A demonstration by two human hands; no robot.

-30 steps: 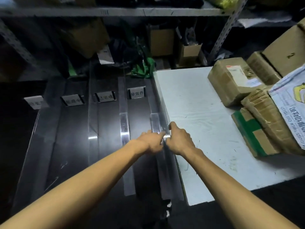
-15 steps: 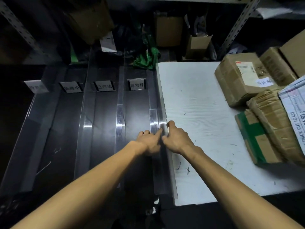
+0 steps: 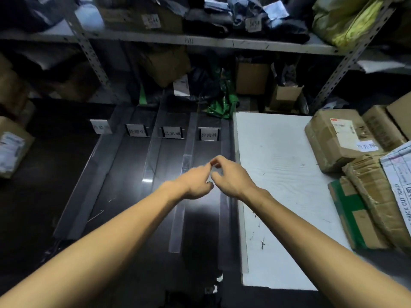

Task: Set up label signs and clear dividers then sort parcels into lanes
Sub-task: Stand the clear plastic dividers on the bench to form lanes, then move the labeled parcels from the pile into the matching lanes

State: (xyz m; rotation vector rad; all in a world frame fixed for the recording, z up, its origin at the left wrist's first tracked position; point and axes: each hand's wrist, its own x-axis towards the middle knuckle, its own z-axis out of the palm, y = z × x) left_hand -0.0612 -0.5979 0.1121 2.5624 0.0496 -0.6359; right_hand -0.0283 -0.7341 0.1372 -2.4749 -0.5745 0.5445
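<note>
Dark glossy lanes (image 3: 124,181), clear dividers (image 3: 181,203), cardboard parcels (image 3: 338,138) right; left hand (image 3: 195,183) and right hand (image 3: 231,176) hover loosely curled, seemingly empty.

A glossy black surface (image 3: 124,196) is seen beneath the left hand (image 3: 195,183). White label signs (image 3: 208,134) with black characters stand beyond it. Right of the right hand (image 3: 231,176), a white desk (image 3: 278,174) carries brown parcels (image 3: 333,138), one green-taped (image 3: 353,218).

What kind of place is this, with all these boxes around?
Most likely a parcel depot or courier stockroom. Metal shelving is crammed with bagged packages, taped cardboard parcels are piled on a white table, and small label signs head lanes split by clear dividers.
</note>
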